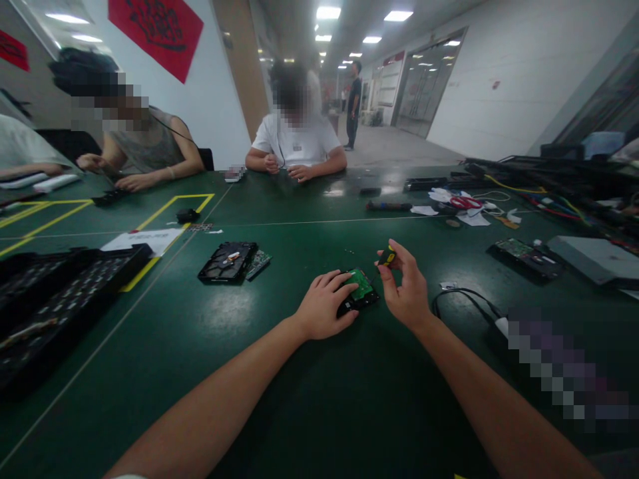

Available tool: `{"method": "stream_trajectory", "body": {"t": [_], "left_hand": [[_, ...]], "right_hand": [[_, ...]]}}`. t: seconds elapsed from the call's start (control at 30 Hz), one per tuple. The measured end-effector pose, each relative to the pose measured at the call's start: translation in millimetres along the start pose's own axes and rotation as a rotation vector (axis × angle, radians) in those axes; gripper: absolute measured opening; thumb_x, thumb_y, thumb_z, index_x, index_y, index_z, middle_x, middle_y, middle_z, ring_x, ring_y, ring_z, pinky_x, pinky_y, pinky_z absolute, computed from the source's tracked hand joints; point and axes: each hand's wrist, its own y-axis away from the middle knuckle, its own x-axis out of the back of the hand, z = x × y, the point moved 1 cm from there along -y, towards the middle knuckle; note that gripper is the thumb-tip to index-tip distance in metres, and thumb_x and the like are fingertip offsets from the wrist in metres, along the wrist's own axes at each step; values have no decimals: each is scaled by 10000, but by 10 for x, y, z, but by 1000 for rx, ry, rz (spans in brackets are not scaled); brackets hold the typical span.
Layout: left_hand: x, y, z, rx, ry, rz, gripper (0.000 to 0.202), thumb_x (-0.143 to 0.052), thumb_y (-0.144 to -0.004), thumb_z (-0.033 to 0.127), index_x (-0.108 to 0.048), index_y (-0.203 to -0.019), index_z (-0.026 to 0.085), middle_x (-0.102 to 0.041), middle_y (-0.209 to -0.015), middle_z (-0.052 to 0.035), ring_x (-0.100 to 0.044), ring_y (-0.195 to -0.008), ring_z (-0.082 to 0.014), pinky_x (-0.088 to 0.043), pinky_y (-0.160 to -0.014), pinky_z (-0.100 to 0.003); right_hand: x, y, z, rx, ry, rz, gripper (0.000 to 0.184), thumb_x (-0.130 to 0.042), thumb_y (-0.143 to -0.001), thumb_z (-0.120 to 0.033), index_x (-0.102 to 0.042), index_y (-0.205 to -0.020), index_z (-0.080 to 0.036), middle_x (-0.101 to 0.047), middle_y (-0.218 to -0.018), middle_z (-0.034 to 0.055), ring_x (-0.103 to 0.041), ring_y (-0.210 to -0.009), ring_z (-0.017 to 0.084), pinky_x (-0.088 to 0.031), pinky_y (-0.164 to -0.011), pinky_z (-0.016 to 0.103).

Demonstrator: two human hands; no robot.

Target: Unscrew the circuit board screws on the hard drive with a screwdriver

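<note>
A hard drive (367,299) with a green circuit board facing up lies on the green table in front of me. My left hand (327,303) holds its left part against the table, thumb along the near edge and fingers over the top. To the right of the drive and slightly above the table, my right hand (405,283) pinches a small yellow and black screwdriver (387,256) between thumb and fingers. The screwdriver's tip is too small to make out. Several tiny bits (349,251) lie just beyond the drive.
Left are a black drive-like unit (227,263), a loose circuit board (258,265) and a black tray (74,299). Another drive (526,258), a grey box (596,258) and a black cable (466,291) lie right. Tangled cables and black parts fill the far right. People sit across the table.
</note>
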Motion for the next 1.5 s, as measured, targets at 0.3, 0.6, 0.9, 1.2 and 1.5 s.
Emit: {"method": "stream_trajectory", "body": {"t": [0.3, 0.6, 0.9, 1.2, 1.5], "left_hand": [[20, 1, 10, -3, -3, -3, 658, -680, -927, 526, -536, -1521, 281, -471, -1635, -90, -364, -1539, -392, -318, -1244, -620], [13, -2, 2, -3, -14, -12, 667, -661, -935, 536, -529, -1530, 264, -469, -1636, -102, -360, -1540, -395, -317, -1240, -618], [19, -2, 11, -12, -16, -1, 652, -653, -943, 531, -531, -1526, 268, -472, -1638, -92, -366, -1539, -392, -323, -1239, -613], [15, 1, 7, -12, -7, 2, 649, -648, -946, 540, -537, -1525, 269, -477, -1633, -94, -370, -1537, -395, -321, -1242, -613], [5, 5, 5, -3, -4, -2, 648, -650, -944, 537, -535, -1530, 287, -479, -1632, -88, -376, -1535, -394, -335, -1231, -619]], "right_hand": [[80, -89, -108, 77, 54, 37, 479, -651, -1007, -294, -545, -1473, -321, -606, -1189, 99, -634, -993, 258, -609, -837, 471], [268, -307, -246, 42, 46, 61, 227, -623, -1034, -267, -734, -1232, -280, -692, -1048, 72, -665, -918, 217, -571, -785, 397], [389, -501, -236, -298, -279, -190, 257, -743, -943, -427, -765, -1109, -232, -734, -932, 40, -670, -657, 147, -531, -567, 294], [428, -885, -282, -392, -262, -439, 262, -737, -924, -418, -753, -1041, -184, -738, -725, 27, -700, -606, 165, -563, -606, 292], [400, -1065, -303, -371, -166, -563, 285, -714, -930, -472, -752, -958, -191, -707, -681, 21, -651, -553, 150, -455, -496, 255]]}}
